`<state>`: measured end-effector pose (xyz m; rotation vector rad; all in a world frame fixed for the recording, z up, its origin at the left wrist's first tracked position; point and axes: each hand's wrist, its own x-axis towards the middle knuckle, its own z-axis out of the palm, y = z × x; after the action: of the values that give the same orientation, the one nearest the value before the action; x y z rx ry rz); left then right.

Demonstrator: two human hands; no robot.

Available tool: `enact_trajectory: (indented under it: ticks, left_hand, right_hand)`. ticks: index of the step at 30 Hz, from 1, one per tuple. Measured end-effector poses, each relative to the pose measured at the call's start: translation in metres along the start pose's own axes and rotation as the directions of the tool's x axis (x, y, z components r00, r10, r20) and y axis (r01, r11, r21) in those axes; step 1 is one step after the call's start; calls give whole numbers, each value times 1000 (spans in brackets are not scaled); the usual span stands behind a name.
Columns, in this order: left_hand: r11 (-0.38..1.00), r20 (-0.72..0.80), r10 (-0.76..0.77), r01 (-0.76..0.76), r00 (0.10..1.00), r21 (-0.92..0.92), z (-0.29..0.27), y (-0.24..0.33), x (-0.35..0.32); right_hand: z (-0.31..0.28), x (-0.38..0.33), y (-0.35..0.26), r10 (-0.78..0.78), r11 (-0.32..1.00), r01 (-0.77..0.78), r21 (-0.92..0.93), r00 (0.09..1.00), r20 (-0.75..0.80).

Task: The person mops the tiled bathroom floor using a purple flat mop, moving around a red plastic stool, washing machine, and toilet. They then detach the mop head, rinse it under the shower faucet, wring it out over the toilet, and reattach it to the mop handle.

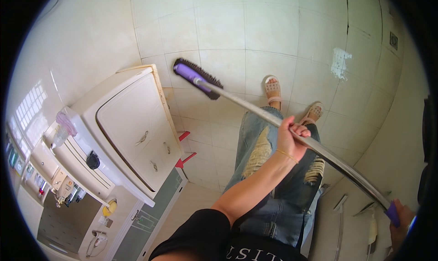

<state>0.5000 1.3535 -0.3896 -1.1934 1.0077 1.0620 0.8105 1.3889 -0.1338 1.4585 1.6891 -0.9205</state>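
Observation:
A long-handled broom [246,105] with a shiny metal pole slants across the view from upper left to lower right. Its purple head [187,73] with dark bristles rests on the tiled floor near the cabinet's corner. My left hand [292,137] is wrapped round the middle of the pole, above my jeans. At the lower right edge, my right hand [401,219] grips the purple end of the pole; part of this hand is cut off by the picture's rim. My feet in sandals [273,88] stand on the tiles to the right of the broom head.
A white vanity cabinet [132,124] stands on the left, with a dark round object [92,160] on its top. Two red pieces [186,160] stick out beside it. A mirror [68,222] and shelf hang beyond. A floor drain [393,41] lies at upper right.

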Motion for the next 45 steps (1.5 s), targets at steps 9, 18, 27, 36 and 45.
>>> enact_trajectory:
  ticks: [9,18,27,36,45]
  left_hand:
    - [962,-166,273,-274,948,16,-138,72,85]
    - [792,-205,585,-498,785,354,-188,200,100]
    - [625,-126,738,-601,663,498,-111,316,115]
    - [567,-116,719,-482,685,668,-96,328,120]
    - [372,87,777,-567,623,735,-18,269,111]
  right_hand:
    - [121,121,-37,-421,905,423,30,905,-70]
    - [167,156,-129,-580,802,589,95,807,-111]
    - [136,232,-227,-650,746,666,-20,721,-240]
    - [154,207,-221,-598,778,622,-85,693,-402]
    - [159,135,-201,-418,879,476,33,801,-428]
